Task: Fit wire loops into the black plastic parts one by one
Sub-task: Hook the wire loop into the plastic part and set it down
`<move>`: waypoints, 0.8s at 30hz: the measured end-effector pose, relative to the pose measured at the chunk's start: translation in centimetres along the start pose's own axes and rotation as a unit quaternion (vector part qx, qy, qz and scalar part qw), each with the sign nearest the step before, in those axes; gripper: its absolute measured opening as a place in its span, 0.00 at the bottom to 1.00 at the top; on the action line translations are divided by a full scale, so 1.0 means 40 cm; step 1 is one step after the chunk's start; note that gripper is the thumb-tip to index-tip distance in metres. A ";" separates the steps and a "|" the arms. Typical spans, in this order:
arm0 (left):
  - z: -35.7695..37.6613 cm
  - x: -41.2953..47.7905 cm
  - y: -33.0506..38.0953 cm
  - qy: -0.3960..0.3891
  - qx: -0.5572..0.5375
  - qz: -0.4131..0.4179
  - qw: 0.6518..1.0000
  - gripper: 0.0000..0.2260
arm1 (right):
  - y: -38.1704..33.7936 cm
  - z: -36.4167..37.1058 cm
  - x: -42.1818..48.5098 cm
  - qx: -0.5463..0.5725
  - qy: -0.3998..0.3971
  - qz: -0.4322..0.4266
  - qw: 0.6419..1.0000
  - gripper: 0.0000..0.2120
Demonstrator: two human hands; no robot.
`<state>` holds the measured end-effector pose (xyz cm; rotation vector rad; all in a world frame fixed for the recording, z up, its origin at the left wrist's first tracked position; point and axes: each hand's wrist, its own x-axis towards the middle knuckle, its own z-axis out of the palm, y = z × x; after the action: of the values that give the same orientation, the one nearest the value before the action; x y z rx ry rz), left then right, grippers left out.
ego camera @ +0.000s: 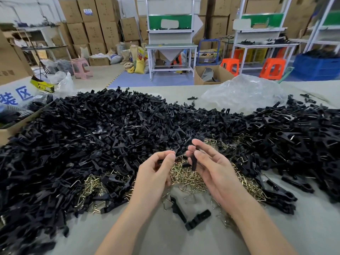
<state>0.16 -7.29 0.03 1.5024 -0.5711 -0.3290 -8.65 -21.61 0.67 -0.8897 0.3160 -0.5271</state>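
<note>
A big heap of black plastic parts (110,129) covers the table from left to right. In front of it lies a pile of brass-coloured wire loops (185,176). My right hand (206,162) holds one black plastic part (193,161) upright between thumb and fingers above the loops. My left hand (156,173) is just left of it, with fingertips curled and pinched together; a small dark piece shows at them, but what it is I cannot make out. The two hands are a few centimetres apart.
Two loose black parts (197,219) lie on the grey table (294,234) near me. A crumpled clear plastic bag (242,92) sits at the back right, a cardboard box (11,126) at the left edge. Behind the table are workbenches, stools and stacked cartons.
</note>
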 end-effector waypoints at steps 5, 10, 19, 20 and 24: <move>0.010 -0.005 -0.001 -0.030 -0.101 -0.061 0.993 0.08 | 0.017 0.004 -0.007 -0.081 -0.026 -0.009 0.996 0.17; 0.009 -0.001 0.001 -0.015 -0.058 -0.049 0.997 0.11 | 0.020 0.007 -0.003 -0.061 -0.011 -0.007 0.998 0.15; 0.021 -0.013 -0.024 0.050 0.210 0.126 0.968 0.11 | 0.027 0.002 -0.002 -0.079 -0.032 -0.002 0.996 0.13; 0.021 -0.013 -0.026 0.050 0.222 0.137 0.964 0.11 | 0.028 0.002 -0.001 -0.081 -0.032 -0.002 0.996 0.14; 0.018 -0.012 -0.032 0.045 0.232 0.165 0.958 0.11 | 0.030 0.003 0.001 -0.069 -0.019 0.001 0.997 0.19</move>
<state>-0.47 -7.71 -1.32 1.8214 -0.8533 0.1461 -8.19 -20.95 -0.21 -1.0324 0.3214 -0.4906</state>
